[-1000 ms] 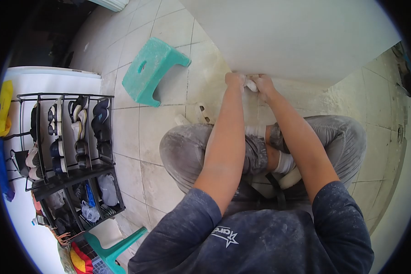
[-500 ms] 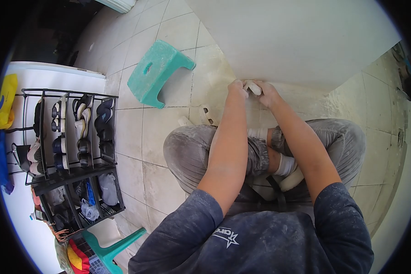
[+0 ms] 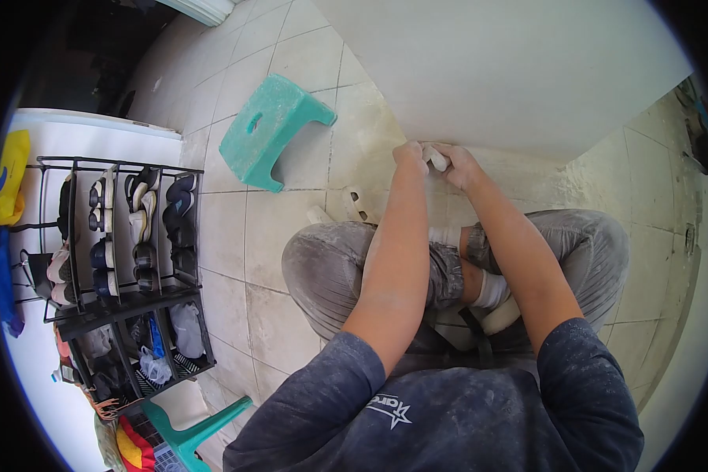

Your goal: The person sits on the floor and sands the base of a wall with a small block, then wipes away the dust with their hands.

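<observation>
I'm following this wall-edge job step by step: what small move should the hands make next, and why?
Probably draw the small white piece a little further along the white panel's lower edge. The right hand holds it there, the left hand beside it, and pale dust covers the floor tiles below.

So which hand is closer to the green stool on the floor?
Left. The left hand is at the white panel's lower edge, just right of the green stool; the right hand lies farther right, beyond it.
</observation>
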Demonstrator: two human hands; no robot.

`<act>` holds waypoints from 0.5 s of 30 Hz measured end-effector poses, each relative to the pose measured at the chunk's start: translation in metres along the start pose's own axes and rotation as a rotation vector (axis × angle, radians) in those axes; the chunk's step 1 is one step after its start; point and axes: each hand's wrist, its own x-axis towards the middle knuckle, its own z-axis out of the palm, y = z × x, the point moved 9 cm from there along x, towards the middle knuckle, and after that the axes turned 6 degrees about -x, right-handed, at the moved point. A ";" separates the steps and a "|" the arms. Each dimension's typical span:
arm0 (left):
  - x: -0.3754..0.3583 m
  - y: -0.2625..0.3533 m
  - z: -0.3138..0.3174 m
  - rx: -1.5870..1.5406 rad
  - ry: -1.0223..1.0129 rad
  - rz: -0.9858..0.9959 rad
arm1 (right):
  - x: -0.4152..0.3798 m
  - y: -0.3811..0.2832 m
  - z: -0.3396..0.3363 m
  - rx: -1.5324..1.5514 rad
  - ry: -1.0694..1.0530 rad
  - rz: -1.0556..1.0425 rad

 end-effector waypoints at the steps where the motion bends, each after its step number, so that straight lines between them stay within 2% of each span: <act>1: -0.001 0.001 0.001 -0.016 -0.005 0.020 | -0.001 0.000 0.002 0.009 -0.002 0.005; 5: -0.013 0.008 0.001 0.028 0.018 0.050 | 0.002 0.003 -0.001 0.035 0.002 0.026; 8: 0.000 0.011 0.001 0.194 0.007 0.119 | -0.002 0.002 -0.002 0.031 0.030 0.022; 10: 0.088 0.005 0.010 0.649 -0.125 0.420 | -0.003 0.000 -0.003 0.027 0.044 0.020; 12: 0.098 0.002 0.018 0.890 -0.162 0.519 | 0.003 0.002 -0.007 0.030 0.047 0.030; 15: 0.044 0.011 0.012 0.779 -0.098 0.353 | 0.003 0.002 -0.009 -0.032 0.064 0.045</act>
